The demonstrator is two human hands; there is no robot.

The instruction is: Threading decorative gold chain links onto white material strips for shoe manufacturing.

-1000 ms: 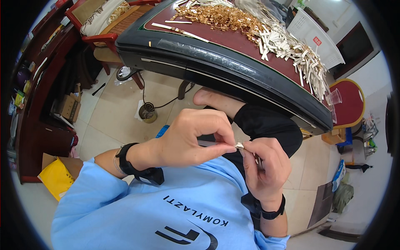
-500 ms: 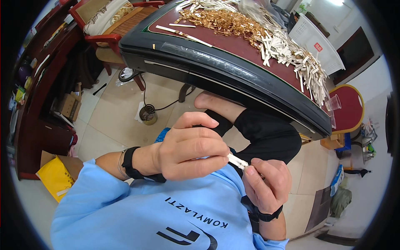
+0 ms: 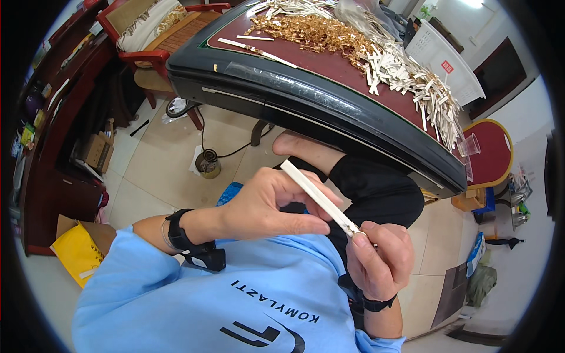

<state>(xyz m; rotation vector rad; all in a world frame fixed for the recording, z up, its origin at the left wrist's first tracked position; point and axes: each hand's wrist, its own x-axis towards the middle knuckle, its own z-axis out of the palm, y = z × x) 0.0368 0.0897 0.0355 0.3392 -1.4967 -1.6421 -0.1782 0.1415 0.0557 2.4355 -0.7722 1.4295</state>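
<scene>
Both hands are in front of my blue shirt. My right hand (image 3: 382, 259) pinches the lower end of a long, narrow white strip (image 3: 315, 193) between thumb and fingers. The strip seems doubled, with a small metal fitting at the pinched end, partly hidden by my fingertips. It slants up to the left across my left hand (image 3: 265, 203), its far end free. The left thumb stands apart from the curled fingers, close beneath the strip. Whether the left fingers touch it from behind, I cannot tell.
Ahead stands a dark-edged table (image 3: 329, 97) with a heap of gold metal pieces (image 3: 312, 32) and a pile of white strips (image 3: 412, 76). A white basket (image 3: 444, 59) is behind it. A red chair (image 3: 491, 150) stands right; a wooden armchair (image 3: 176, 44) stands left.
My left hand has turned and loosened from the strip, its thumb now apart from the fingers. More of the strip shows. The right hand keeps its pinch almost in place.
</scene>
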